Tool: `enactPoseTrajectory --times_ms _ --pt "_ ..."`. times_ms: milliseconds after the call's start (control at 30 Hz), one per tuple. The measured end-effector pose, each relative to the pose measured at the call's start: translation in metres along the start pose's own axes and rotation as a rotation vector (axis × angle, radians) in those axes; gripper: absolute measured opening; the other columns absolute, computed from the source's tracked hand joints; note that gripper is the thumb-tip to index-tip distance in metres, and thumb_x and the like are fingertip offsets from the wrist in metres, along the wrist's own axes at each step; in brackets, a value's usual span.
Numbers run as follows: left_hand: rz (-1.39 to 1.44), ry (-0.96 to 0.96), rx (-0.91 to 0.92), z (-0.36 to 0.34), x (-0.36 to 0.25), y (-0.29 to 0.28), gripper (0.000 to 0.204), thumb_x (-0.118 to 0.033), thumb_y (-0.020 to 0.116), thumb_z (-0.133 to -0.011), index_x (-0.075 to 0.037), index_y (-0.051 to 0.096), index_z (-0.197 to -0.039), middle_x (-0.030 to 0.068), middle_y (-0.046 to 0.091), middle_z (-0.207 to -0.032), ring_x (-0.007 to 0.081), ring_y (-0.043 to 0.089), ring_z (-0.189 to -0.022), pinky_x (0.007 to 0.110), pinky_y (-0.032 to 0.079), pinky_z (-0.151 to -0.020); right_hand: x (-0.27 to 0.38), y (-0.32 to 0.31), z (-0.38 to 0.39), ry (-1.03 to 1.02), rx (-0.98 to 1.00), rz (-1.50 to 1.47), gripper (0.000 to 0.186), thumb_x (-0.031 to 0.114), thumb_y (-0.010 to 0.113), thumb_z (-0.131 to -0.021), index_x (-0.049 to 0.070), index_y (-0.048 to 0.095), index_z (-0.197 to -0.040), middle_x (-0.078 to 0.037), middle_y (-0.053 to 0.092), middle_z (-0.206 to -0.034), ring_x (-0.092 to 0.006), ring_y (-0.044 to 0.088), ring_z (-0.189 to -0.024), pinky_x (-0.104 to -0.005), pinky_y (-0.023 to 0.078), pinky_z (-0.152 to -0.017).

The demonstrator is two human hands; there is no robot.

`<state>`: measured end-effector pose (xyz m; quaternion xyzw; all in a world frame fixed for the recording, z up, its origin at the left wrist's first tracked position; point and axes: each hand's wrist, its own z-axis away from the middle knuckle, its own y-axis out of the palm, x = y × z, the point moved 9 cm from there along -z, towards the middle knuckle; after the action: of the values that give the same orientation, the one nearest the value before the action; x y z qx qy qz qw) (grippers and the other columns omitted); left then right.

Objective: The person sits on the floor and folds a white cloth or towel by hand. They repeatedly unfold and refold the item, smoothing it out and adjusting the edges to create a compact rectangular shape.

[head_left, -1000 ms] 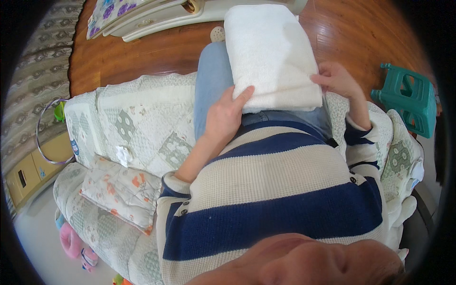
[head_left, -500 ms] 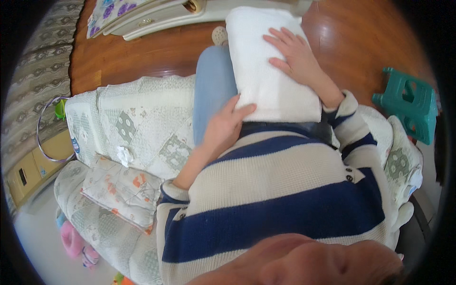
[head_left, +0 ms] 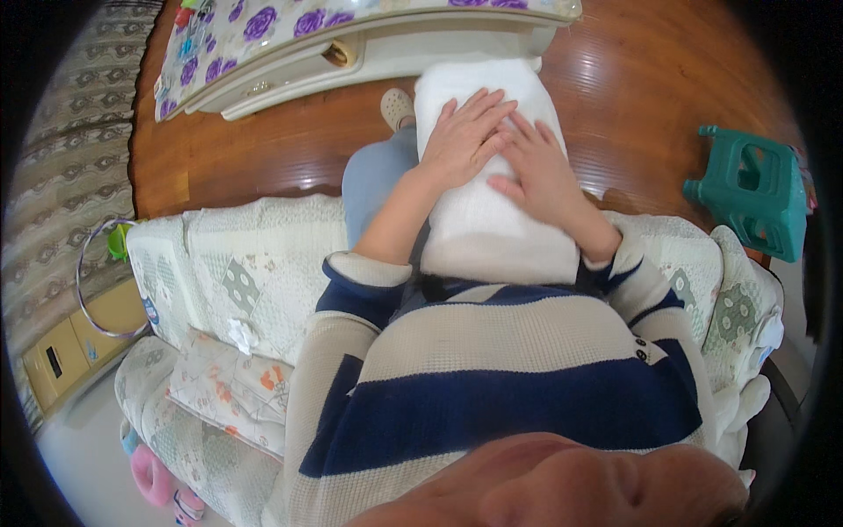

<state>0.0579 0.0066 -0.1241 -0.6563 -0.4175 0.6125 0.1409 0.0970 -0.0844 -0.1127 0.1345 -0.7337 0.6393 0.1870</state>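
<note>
The left grip (head_left: 465, 145) lies flat, palm down, on a folded white towel (head_left: 499, 241), its fingers stretched out and slightly spread, pinching nothing. The right grip (head_left: 540, 176) rests flat on the towel too, just beside the left one, fingers spread and thumb held apart; whether the two touch where their fingers come together is hard to tell. The towel sits directly under both grips, on the person's lap, reaching from near the striped sweater (head_left: 527, 400) to a little beyond the fingers. A blue trouser leg (head_left: 373, 189) shows left of the left grip, with a pale clog (head_left: 396, 108) farther beyond it. Ahead of both grips is a tabletop (head_left: 351, 19) covered in purple flowers. Well right of the right grip is a green stool (head_left: 753, 195); well left of the left grip, a patterned cushion (head_left: 230, 386) lies on the sofa (head_left: 281, 246).
</note>
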Motion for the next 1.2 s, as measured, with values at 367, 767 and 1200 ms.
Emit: enactPoseTrajectory --times_ms 367,767,1200 --pt "0.242 -0.447 0.441 -0.074 0.108 0.063 0.06 -0.059 0.046 -0.091 -0.012 0.062 -0.126 0.0144 0.062 -0.125 0.0315 0.056 -0.117 0.033 0.042 -0.098 -0.013 -0.02 -0.004 0.079 0.002 -0.183 0.056 0.031 0.064 -0.083 0.012 0.052 -0.134 -0.01 0.044 -0.145 -0.0359 0.034 -0.137 -0.0546 0.024 -0.11" --pt "0.832 -0.96 0.594 -0.037 0.185 0.124 0.075 -0.065 0.047 -0.09 -0.001 0.06 -0.127 0.0158 0.06 -0.126 0.0223 0.058 -0.112 0.033 0.043 -0.096 -0.026 -0.028 -0.011 0.122 0.016 -0.251 0.05 0.029 0.064 -0.084 0.013 0.056 -0.131 -0.01 0.046 -0.144 -0.0346 0.036 -0.136 -0.0524 0.023 -0.111" --pt "1.186 -1.093 -0.031 0.023 0.203 0.079 0.061 -0.054 0.048 -0.095 0.0 0.062 -0.121 0.0104 0.063 -0.119 0.0201 0.059 -0.106 0.031 0.044 -0.093 -0.047 -0.037 0.011 0.229 -0.259 -0.298 0.058 0.022 0.069 -0.081 0.007 0.052 -0.134 -0.016 0.044 -0.144 -0.0356 0.036 -0.136 -0.0475 0.027 -0.112"
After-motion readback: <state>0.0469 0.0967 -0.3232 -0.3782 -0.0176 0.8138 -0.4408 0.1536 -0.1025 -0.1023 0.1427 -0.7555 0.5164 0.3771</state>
